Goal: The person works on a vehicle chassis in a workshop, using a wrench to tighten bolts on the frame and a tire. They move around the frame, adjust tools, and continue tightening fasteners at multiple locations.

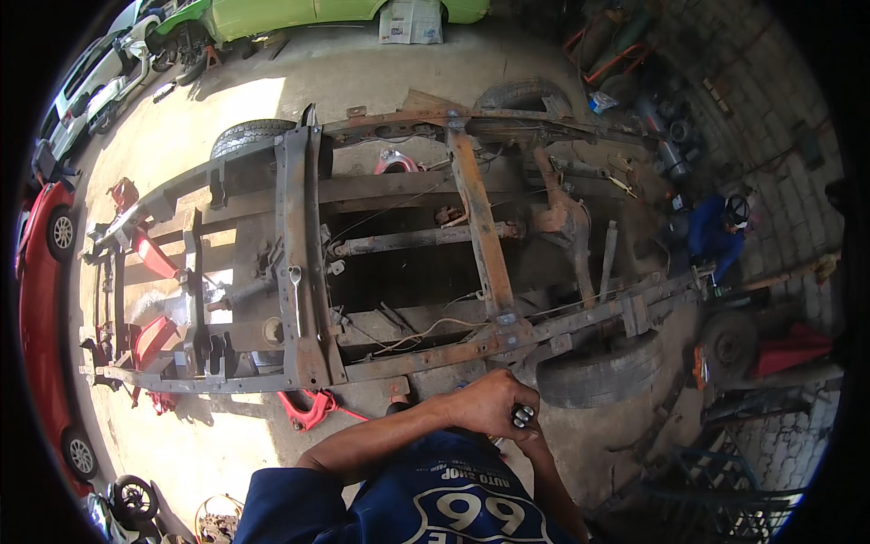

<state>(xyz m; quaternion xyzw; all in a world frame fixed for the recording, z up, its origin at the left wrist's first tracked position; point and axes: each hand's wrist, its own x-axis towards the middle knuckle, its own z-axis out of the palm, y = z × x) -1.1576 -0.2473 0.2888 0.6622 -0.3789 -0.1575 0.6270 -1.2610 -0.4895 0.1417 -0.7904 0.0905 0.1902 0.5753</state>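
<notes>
The person's left forearm [385, 437] slants across the torso [453, 494], the left hand [494, 403] curled in a fist. The right forearm [555, 485] rises to meet it, the right hand [533, 434] mostly hidden.

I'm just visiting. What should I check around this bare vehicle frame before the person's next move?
1. Left hand closed on the small dark-and-silver object: ok.
2. Right hand's grip: cannot tell; mostly hidden behind the left.
3. Vehicle frame free of loose tools: not ok; a combination wrench lies on the wide crossmember.
4. Co-worker away from the frame: not ok; a person in blue is close to its right end.
5. Floor by the near rail unobstructed: not ok; a tyre is there.
</notes>
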